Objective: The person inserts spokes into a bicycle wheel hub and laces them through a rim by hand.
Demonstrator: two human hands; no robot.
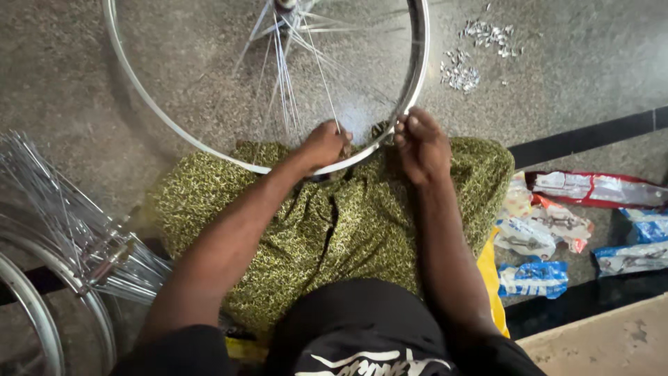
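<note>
A silver bicycle wheel rim with thin spokes lies over my lap, which is covered in green patterned cloth. The hub sits at the top edge of the view. My left hand is closed around the lower end of a spoke where it meets the rim's near edge. Just to the right, my right hand grips the rim itself with its fingers curled over the metal.
A bundle of loose spokes and another rim lie on the floor at the left. Small metal nipples are scattered on the stone floor at upper right. Several torn plastic packets lie at the right.
</note>
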